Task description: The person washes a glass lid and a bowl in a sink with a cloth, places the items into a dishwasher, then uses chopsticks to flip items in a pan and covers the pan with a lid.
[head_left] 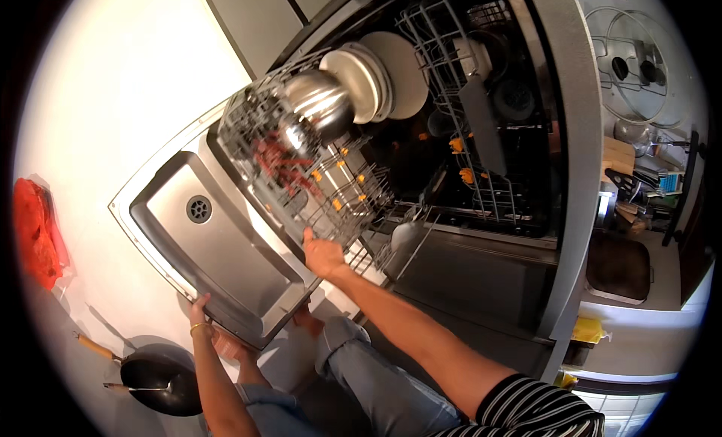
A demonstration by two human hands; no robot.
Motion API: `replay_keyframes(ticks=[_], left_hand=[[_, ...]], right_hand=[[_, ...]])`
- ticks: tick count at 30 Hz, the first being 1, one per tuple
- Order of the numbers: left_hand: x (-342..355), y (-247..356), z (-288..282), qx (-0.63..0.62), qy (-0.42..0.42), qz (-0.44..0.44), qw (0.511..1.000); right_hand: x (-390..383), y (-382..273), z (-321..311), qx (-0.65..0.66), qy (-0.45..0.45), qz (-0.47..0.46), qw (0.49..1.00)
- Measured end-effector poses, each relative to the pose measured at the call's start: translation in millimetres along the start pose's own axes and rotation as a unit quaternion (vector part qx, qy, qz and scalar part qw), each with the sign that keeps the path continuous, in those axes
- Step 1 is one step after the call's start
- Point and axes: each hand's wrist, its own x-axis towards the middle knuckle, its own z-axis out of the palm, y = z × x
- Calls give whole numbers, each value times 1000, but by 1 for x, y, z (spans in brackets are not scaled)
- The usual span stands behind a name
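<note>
Grips the wire dish rack (pixel 325 225) at its near edge with the right hand (pixel 325 257), curled, with thumb uppermost; cannot make out the fingertips. Extends outside the opening of the dishwasher (pixel 580 174), alongside the steel sink (pixel 226 238), with wires partly blurred. Carries, toward the rack's far right corner, overlapping white plates (pixel 353 83), and along the far edge a large steel bowl (pixel 322 98) beside a smaller shiny vessel (pixel 298 135). Smears into red strips (pixel 278 162) near the left edge, too blurred to name. Touches the sink's near left rim with the left hand (pixel 200 315); cannot tell its grip because of hidden fingers. Sinks mostly into darkness inside the dishwasher, around a second rack (pixel 451 83) and a flat grey piece (pixel 481 125) of unclear kind. Shows a black wok (pixel 162 380) partly covered by the left forearm (pixel 216 380). Fades at the lens rim beside a red bag (pixel 37 234).
</note>
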Motion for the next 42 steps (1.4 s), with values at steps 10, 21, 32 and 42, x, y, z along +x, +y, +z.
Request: replay_keyframes(ticks=[10, 21, 32, 42], left_hand=[[-80, 19, 25, -46, -32, 101, 993], [-291, 48, 50, 78, 21, 247, 966], [-487, 182, 115, 299, -480, 198, 801], [-417, 422, -44, 579, -314, 321, 680]], right_hand=[[44, 117, -44, -20, 105, 91, 990], [-199, 102, -27, 308, 193, 43, 930], [-359, 137, -114, 725, 6, 302, 619], [-322, -32, -529, 343, 503, 14, 793]])
